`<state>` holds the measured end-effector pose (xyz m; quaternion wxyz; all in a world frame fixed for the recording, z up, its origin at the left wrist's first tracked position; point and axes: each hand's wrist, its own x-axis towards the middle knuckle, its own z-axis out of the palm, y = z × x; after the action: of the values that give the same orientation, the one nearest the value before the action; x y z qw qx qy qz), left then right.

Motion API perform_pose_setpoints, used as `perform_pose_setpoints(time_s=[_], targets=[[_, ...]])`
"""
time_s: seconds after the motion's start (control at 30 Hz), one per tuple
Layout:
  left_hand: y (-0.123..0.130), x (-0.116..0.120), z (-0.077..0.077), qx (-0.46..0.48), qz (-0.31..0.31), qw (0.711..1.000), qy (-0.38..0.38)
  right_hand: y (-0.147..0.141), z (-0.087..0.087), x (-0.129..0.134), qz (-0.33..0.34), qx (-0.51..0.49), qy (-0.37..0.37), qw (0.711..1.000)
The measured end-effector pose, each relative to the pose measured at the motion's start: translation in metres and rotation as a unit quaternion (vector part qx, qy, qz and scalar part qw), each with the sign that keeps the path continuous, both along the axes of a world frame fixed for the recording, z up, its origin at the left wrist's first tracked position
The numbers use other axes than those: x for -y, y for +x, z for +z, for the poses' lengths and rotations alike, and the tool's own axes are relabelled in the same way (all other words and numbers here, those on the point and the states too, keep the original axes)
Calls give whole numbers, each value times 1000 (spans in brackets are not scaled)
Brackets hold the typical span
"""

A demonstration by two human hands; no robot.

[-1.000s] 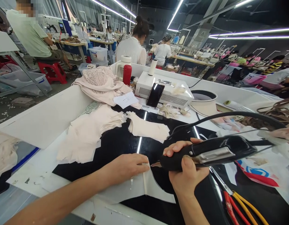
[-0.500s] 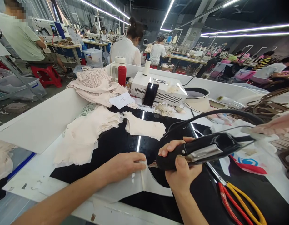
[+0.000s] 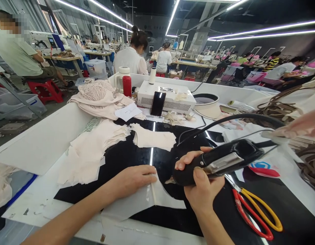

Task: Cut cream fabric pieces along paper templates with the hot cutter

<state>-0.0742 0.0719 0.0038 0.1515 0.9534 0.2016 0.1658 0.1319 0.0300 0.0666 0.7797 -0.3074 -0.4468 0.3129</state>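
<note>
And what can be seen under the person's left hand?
Under the left hand, a thin white sheet spreads out, partly over the black surface, with a narrow pale strip on it. Whatever the hand itself covers cannot be seen.

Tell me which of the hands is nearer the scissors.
Right. The right hand, gripping the black tool, is left of the scissors, near their blades; the left hand is farther left, on the white sheet.

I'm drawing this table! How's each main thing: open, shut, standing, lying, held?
Black tool: held
Right grip: closed around black tool
Left grip: resting on white sheet
Scissors: lying, handles apart
Phone: propped up, screen dark
Red bottle: standing
White spool: standing
Cloth pieces: stacked
</note>
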Motion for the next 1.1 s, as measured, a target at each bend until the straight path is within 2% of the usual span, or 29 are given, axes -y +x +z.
perform_pose_setpoints(time_s=[0.1, 0.23, 0.5, 0.83, 1.1], targets=[[3, 2, 6, 17, -9, 999, 27, 10, 0, 11, -6, 9, -13, 1000], [12, 11, 12, 20, -19, 999, 20, 20, -4, 27, -1, 18, -16, 1000], [22, 22, 9, -18, 9, 1000, 5, 23, -9, 47, 13, 20, -15, 1000], [8, 21, 16, -6, -1, 1000, -29, 17, -3, 48, -8, -3, -7, 1000], [1, 26, 6, -15, 2, 1000, -17, 3, -1, 25, 16, -28, 4, 999]])
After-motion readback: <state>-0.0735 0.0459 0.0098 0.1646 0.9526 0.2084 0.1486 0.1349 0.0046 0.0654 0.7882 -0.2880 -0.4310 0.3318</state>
